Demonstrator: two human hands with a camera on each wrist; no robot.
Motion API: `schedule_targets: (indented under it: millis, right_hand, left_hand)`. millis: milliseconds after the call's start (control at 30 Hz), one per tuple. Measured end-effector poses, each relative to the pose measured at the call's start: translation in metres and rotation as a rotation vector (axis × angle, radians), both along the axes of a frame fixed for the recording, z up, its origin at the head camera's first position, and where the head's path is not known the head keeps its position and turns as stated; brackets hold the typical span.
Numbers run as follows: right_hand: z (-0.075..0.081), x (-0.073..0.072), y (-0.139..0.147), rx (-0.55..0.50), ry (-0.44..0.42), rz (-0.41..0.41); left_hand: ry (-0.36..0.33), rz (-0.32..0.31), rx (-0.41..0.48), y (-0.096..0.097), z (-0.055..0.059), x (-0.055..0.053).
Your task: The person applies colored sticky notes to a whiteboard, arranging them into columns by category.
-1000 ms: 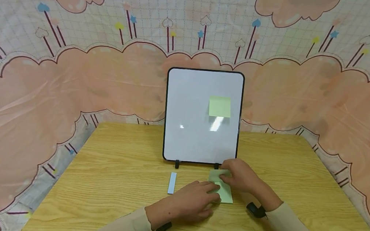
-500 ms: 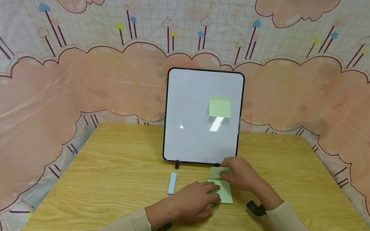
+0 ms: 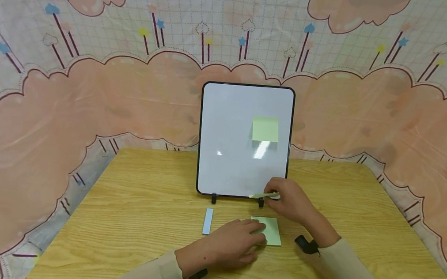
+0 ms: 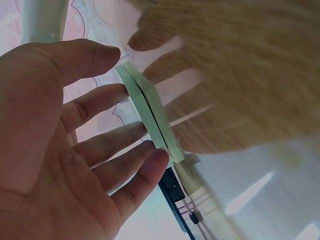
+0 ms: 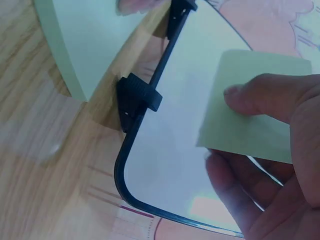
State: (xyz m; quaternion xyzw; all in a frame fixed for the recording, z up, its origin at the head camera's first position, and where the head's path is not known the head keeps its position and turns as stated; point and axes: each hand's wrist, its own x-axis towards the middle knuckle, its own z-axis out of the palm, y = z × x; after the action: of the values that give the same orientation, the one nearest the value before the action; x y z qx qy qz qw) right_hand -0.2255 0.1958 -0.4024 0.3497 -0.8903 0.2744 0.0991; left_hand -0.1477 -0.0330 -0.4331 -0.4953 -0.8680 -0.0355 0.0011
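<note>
My right hand pinches a single light green sticky note between thumb and fingers, just in front of the lower right of the whiteboard. In the head view that note appears nearly edge-on. The pad of green sticky notes lies on the table, with fingertips of my left hand resting on its left side. Seen from the left wrist, the left fingers are spread and touch the pad without curling round it. Another green sticky note clings to the upper right of the whiteboard.
The black-rimmed whiteboard stands upright on black feet at the middle back of the wooden table. A narrow pale blue strip lies left of the pad. Patterned cloth surrounds the table.
My right hand has peeled the top note off the pad and raised it toward the whiteboard's lower edge. My left hand stays in place on the pad.
</note>
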Motion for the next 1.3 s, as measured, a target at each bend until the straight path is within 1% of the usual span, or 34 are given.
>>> schedule_targets:
  millis: [300, 433, 533, 767, 1067, 1300]
  right_hand:
    - [0.002, -0.002, -0.005, -0.034, 0.172, -0.069]
    - [0.002, -0.003, -0.008, -0.035, 0.264, -0.098]
    - [0.002, -0.004, -0.01, -0.032, 0.309, -0.117]
    - [0.001, -0.008, -0.013, -0.063, 0.37, -0.131]
    - [-0.003, -0.015, -0.014, -0.112, 0.458, -0.122]
    - [-0.004, -0.021, -0.017, -0.124, 0.456, -0.136]
  left_hand:
    - [-0.033, 0.016, -0.006, 0.001, -0.001, 0.0]
    - [-0.029, 0.014, -0.004, 0.0, -0.001, -0.001]
    - [-0.021, 0.009, -0.002, -0.001, -0.002, -0.001]
    - [-0.017, 0.0, 0.011, -0.001, -0.004, -0.001]
    - [-0.025, -0.006, 0.015, -0.001, -0.006, -0.002]
    - [-0.009, -0.011, 0.02, -0.001, -0.007, -0.002]
